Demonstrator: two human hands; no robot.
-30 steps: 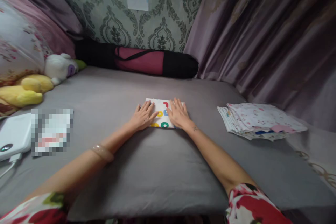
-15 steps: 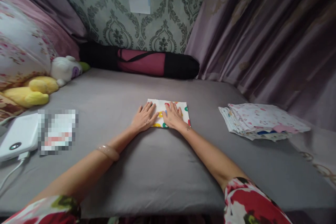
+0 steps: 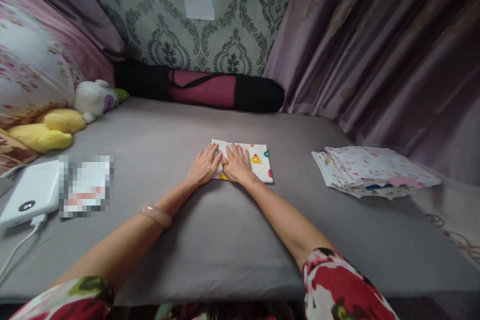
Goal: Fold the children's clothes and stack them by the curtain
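A small folded white cloth [image 3: 257, 160] printed with coloured shapes lies on the grey bed sheet [image 3: 225, 240] in the middle. My left hand [image 3: 205, 166] rests flat on the cloth's left end, fingers spread. Right beside it, my right hand [image 3: 235, 164] presses flat on the cloth's left half, its fingers almost touching the left hand. The cloth's right half shows uncovered. Neither hand grips anything.
A stack of patterned cloths [image 3: 373, 172] lies at the right near purple curtains [image 3: 382, 50]. A black and maroon roll bag [image 3: 204, 88] lies along the far wall. At left are plush toys [image 3: 63, 120], a floral pillow [image 3: 30, 70] and a white power bank [image 3: 29, 197] with cable.
My right hand has slid leftward across the cloth from its right side until it sits next to the left hand. The left hand has stayed on the left end.
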